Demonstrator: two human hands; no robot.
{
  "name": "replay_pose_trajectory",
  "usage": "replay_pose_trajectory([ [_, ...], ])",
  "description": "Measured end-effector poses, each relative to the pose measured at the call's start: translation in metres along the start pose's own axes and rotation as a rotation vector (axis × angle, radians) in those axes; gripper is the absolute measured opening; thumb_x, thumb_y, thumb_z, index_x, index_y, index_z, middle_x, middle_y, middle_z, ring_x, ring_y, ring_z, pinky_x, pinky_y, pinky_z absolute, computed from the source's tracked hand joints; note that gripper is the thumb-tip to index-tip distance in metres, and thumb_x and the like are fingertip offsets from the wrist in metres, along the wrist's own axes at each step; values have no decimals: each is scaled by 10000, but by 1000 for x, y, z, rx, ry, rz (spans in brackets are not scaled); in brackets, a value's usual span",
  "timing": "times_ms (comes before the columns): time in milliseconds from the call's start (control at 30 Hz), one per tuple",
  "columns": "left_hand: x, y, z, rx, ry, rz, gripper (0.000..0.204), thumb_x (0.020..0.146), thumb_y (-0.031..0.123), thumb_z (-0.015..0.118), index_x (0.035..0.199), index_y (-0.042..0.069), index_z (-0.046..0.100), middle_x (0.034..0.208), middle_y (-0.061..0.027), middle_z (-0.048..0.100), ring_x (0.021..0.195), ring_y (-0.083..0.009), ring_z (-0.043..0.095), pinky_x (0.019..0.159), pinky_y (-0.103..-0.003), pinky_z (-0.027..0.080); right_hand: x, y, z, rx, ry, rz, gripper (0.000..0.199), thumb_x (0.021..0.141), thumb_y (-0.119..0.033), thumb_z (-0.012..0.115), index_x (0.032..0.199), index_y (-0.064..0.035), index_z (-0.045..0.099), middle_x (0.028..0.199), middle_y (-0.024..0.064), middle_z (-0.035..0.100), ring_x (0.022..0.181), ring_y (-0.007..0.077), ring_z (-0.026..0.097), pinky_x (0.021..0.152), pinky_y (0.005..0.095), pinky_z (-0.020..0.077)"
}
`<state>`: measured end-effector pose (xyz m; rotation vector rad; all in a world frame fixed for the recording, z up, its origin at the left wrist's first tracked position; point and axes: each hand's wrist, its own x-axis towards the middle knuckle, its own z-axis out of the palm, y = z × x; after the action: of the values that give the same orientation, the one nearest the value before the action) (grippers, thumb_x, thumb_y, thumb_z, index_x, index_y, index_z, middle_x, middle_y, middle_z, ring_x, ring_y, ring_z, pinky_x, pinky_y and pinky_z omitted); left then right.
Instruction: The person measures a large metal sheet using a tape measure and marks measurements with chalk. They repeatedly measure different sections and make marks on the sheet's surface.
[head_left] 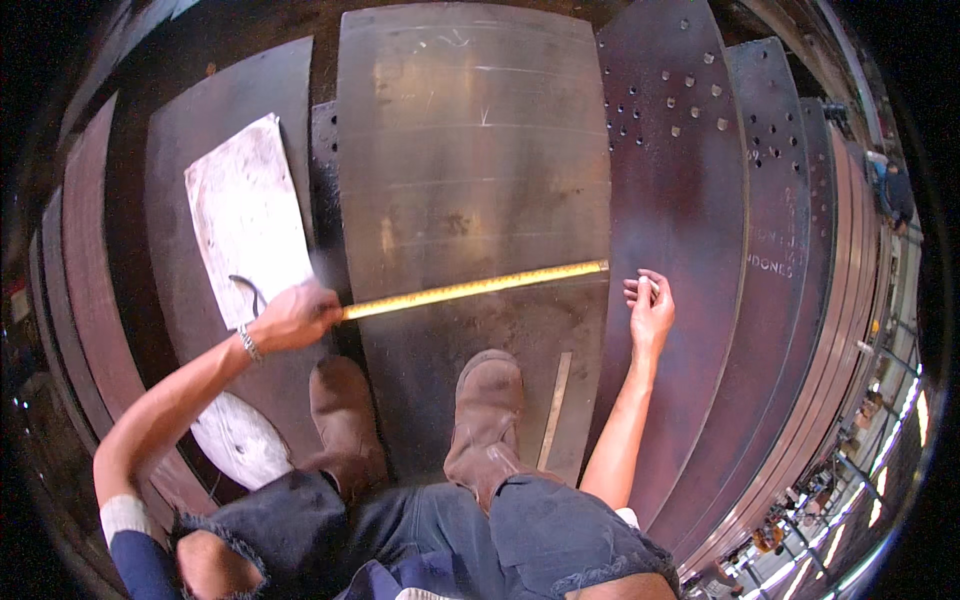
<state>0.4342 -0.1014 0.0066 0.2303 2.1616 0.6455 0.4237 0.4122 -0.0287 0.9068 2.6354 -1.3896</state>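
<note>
The left hand [295, 318] is clenched around the near end of a yellow tape measure [470, 290], at the left edge of the central steel plate [475, 190]. The blade extends across this plate, slightly oblique, its far end at the right edge. The right hand [650, 310], fingers curled, pinches a small white stick [655, 286] just beside that edge, above the adjacent perforated plate [680, 190]. A narrow flat strip [555, 412] lies on the central plate, right of the brown boots [487, 405]. A white sheet [245, 205] lies on the left-hand plate [170, 200].
</note>
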Motion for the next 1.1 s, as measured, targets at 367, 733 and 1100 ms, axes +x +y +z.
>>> replay_pose_trajectory([
  [367, -9, 24, 10, 134, 39, 43, 198, 870, 221, 579, 892, 59, 690, 745, -161, 666, 708, -332, 658, 694, -424, 510, -24, 14, 6, 215, -42, 110, 200, 899, -204, 663, 943, -13, 624, 817, 62, 670, 666, 103, 618, 597, 237, 497],
  [733, -11, 17, 11, 12, -12, -42, 220, 890, 196, 581, 956, 16, 689, 834, -173, 690, 752, -298, 671, 704, -402, 518, -30, 0, -1, 310, -31, 131, 164, 905, -140, 633, 1010, -15, 612, 843, 71, 678, 668, 97, 622, 589, 220, 497],
  [1100, 1, 19, 10, 59, 16, -59, 234, 885, 239, 598, 938, 34, 698, 793, -176, 683, 727, -298, 671, 696, -400, 518, -25, 7, 4, 218, 31, 65, 156, 960, -146, 554, 1054, -30, 599, 883, 92, 693, 689, 105, 635, 567, 212, 497],
])
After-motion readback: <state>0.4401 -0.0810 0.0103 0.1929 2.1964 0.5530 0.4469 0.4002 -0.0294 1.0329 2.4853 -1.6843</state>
